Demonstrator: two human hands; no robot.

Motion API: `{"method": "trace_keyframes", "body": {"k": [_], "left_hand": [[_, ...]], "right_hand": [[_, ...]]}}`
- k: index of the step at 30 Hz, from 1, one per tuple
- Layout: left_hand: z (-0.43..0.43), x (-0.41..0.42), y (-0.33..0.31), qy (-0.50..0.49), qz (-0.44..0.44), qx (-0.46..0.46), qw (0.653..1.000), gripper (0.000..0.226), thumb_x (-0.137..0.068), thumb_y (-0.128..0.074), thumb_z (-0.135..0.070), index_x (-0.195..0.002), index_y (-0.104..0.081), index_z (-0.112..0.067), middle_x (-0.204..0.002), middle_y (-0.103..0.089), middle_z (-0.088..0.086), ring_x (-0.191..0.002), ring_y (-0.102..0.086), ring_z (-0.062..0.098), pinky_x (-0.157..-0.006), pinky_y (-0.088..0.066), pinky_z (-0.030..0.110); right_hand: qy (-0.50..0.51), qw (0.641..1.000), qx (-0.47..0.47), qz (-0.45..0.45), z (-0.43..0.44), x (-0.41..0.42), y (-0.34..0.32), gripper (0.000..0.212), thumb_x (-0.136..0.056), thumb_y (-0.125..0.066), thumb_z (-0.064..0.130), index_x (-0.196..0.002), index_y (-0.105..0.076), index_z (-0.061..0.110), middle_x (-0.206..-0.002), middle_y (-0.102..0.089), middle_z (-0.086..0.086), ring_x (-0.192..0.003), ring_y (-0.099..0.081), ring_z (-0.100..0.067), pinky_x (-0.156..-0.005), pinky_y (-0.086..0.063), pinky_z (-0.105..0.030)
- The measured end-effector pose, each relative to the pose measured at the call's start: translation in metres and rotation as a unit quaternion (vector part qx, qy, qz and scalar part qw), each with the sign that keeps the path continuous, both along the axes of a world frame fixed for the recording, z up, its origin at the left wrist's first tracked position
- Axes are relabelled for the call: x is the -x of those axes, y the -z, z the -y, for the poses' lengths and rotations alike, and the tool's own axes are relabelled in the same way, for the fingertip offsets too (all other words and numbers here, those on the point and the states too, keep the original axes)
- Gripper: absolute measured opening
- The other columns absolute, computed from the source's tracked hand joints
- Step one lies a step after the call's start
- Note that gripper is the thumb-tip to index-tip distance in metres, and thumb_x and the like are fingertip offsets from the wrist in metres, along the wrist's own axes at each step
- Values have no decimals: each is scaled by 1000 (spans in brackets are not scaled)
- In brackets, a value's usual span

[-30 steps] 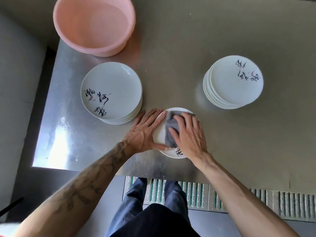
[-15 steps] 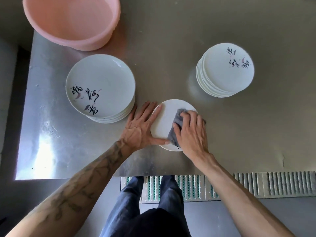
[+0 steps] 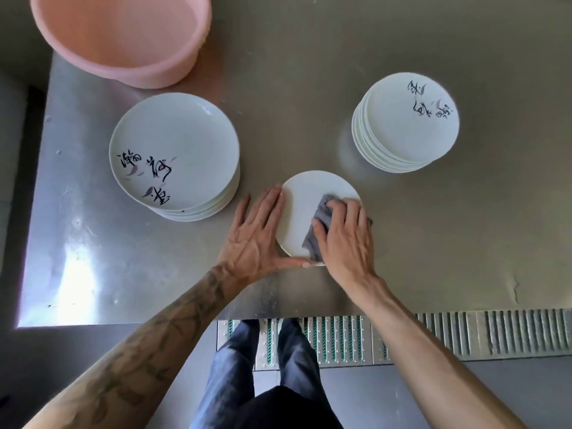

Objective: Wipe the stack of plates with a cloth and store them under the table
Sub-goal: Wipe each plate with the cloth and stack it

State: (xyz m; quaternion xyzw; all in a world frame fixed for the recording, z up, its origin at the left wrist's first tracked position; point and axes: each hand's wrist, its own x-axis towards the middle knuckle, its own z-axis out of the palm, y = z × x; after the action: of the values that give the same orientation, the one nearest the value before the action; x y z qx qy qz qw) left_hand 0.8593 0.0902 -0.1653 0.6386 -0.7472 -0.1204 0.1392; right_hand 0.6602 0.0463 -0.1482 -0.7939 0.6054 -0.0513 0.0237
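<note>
A single white plate (image 3: pixel 305 209) lies flat near the front edge of the steel table (image 3: pixel 309 88). My left hand (image 3: pixel 255 239) lies flat against its left rim, thumb along the near edge, steadying it. My right hand (image 3: pixel 345 239) presses a grey cloth (image 3: pixel 315 233) onto the plate's right half. A stack of white plates with black brush writing (image 3: pixel 175 151) stands to the left. A second such stack (image 3: pixel 408 122) stands at the right.
A pink plastic basin (image 3: pixel 123 35) stands at the back left of the table. Below the table's front edge lies a metal floor grate (image 3: pixel 464 335), with my legs in dark trousers (image 3: pixel 266 366) over it. The table's left edge drops to a dark floor.
My right hand has slid the cloth from the plate's middle to its right side. My left hand has kept its hold on the rim. The camera has shifted slightly.
</note>
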Motion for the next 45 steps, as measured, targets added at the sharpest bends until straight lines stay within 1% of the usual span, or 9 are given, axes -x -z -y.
{"method": "trace_keyframes", "body": {"k": [3, 7, 17, 21, 24, 28, 34, 40, 45], "left_hand": [[-4, -2, 4, 27, 14, 61, 998, 102, -78, -49, -93, -133, -59, -8, -144, -51, 15, -146, -39, 31, -124, -19, 58], [18, -9, 3, 92, 3, 47, 995, 83, -83, -53, -87, -108, -59, -8, -163, -35, 16, -156, -25, 27, -125, -19, 57], [-4, -4, 5, 21, 62, 92, 994, 71, -94, -55, -73, -133, -65, -15, -139, -58, 16, -148, -39, 33, -122, -22, 63], [5, -5, 7, 54, 47, 102, 992, 57, -94, -62, -67, -109, -65, -11, -120, -58, 21, -146, -42, 35, -122, -21, 64], [7, 0, 7, 81, 8, 83, 993, 56, -92, -64, -68, -96, -57, -12, -131, -53, 23, -150, -36, 33, -121, -27, 59], [8, -5, 3, 65, 15, 61, 996, 55, -101, -55, -61, -114, -59, -8, -145, -49, 18, -134, -51, 32, -110, -41, 47], [4, 14, -8, 15, 79, 35, 996, 92, -90, -48, -82, -139, -57, -5, -139, -55, 17, -106, -56, 34, -95, -44, 45], [21, -9, -13, 55, 58, 6, 997, 79, -93, -45, -81, -141, -58, -20, -167, -30, 10, -154, -29, 27, -120, -27, 52], [10, 7, -12, 13, 95, 0, 995, 83, -88, -44, -85, -147, -56, -27, -163, -37, 12, -149, -37, 31, -115, -33, 54]], "right_hand": [[-1, 1000, -7, -8, 37, 1, -2, 38, -100, -54, 42, -126, -56, 13, -125, -55, -11, -104, -52, -33, -92, -41, -41], [-51, 999, -3, -8, 38, 15, -2, 36, -101, -53, 41, -124, -56, 13, -126, -54, -12, -105, -52, -33, -94, -41, -42], [-68, 997, -26, 26, 25, 20, -2, 37, -100, -51, 38, -127, -56, 13, -129, -51, -12, -109, -50, -31, -100, -42, -43], [-72, 997, -33, 26, 11, 12, -4, 35, -99, -54, 36, -125, -56, 14, -127, -51, -12, -108, -48, -30, -98, -41, -41], [-114, 989, -63, 70, -1, 7, -4, 33, -96, -57, 38, -123, -57, 18, -126, -51, -7, -109, -48, -26, -97, -45, -40], [-75, 995, -50, 42, 26, 15, -4, 40, -98, -56, 41, -129, -57, 17, -129, -51, -10, -111, -49, -30, -103, -41, -41], [-79, 990, -70, 92, -12, 3, -4, 35, -96, -56, 30, -130, -57, 19, -128, -49, -6, -107, -47, -25, -98, -45, -39], [-90, 993, -38, 64, 22, 18, -7, 38, -97, -58, 36, -131, -58, 17, -129, -51, -9, -108, -49, -29, -101, -42, -39], [-45, 991, -76, 99, -12, -6, -6, 38, -94, -58, 28, -131, -57, 18, -129, -50, -7, -105, -48, -26, -96, -45, -40]]}}
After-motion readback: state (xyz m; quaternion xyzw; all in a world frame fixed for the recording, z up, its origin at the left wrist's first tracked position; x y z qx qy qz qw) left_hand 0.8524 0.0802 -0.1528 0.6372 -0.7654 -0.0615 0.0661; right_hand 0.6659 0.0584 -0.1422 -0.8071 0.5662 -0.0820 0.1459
